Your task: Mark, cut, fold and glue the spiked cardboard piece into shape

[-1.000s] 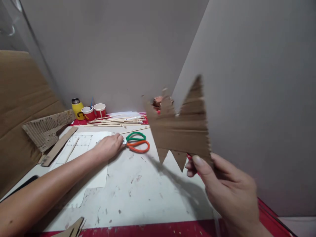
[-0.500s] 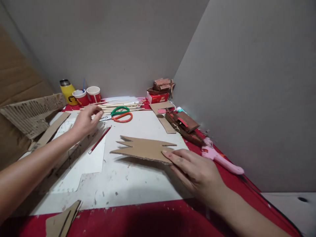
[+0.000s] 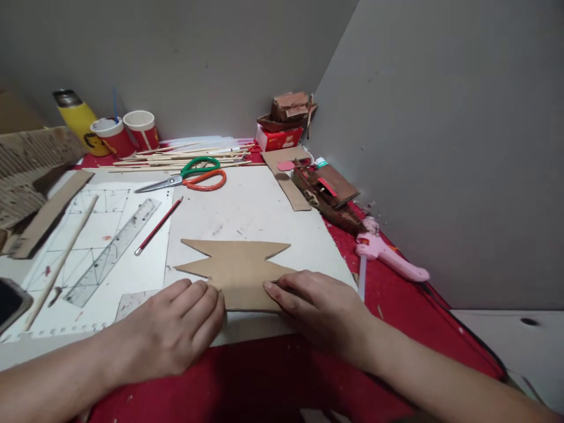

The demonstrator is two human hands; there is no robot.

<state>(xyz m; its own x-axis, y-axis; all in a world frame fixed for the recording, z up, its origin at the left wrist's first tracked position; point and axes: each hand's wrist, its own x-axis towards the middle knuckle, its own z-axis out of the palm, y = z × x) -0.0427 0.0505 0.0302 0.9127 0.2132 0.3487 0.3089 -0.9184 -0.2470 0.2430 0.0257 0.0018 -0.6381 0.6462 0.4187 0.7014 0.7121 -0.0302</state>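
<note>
A brown cardboard cutout (image 3: 238,270) with pointed, notched sides lies over the white board in front of me. My left hand (image 3: 180,323) is closed on its near left corner, the thumb hidden from view. On the near right side my right hand (image 3: 326,311) pinches the cutout, thumb and fingers at its edge. Past the cutout lie scissors (image 3: 189,178) with one green and one orange handle. A red pencil (image 3: 158,226) rests on the paper to the left, close to a clear ruler (image 3: 112,252).
Wooden sticks (image 3: 185,157), red paper cups (image 3: 143,132) and a yellow bottle (image 3: 81,123) stand or lie at the back. Along the right are a brown model boat (image 3: 330,205) and a pink glue gun (image 3: 392,255) with its cord. Grey walls enclose the back and right.
My left hand has come back from beside the scissors to the cutout's left corner. The cutout, tilted in my right hand before, is now flatter and nearer. The view has tipped down.
</note>
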